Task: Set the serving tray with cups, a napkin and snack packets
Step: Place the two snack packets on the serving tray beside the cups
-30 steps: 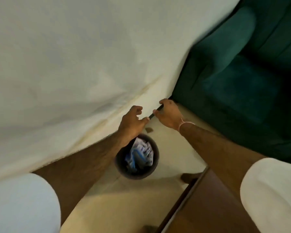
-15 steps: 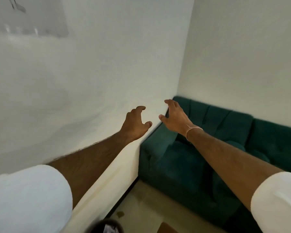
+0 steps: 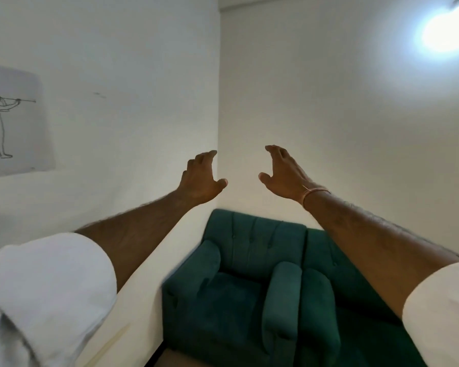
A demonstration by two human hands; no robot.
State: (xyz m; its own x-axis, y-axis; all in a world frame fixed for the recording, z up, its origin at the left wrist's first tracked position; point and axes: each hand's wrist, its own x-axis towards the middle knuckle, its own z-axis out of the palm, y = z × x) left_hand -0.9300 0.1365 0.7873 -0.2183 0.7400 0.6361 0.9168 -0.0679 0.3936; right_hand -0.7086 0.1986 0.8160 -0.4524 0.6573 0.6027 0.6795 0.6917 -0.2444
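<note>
Serving tray, cups, napkin, snack packets: none in view. Bare left hand [image 3: 200, 178] and right hand [image 3: 284, 172] are raised toward the white wall corner, fingers loosely curled and spread, holding nothing; deep green velvet armchair [image 3: 249, 282] sits below

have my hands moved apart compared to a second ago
Yes. The left hand and right hand now hang apart and empty before the wall corner, above the green sofa.

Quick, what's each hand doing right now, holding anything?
Left hand: open, fingers curled, holding nothing.
Right hand: open, fingers curled, holding nothing.
</note>
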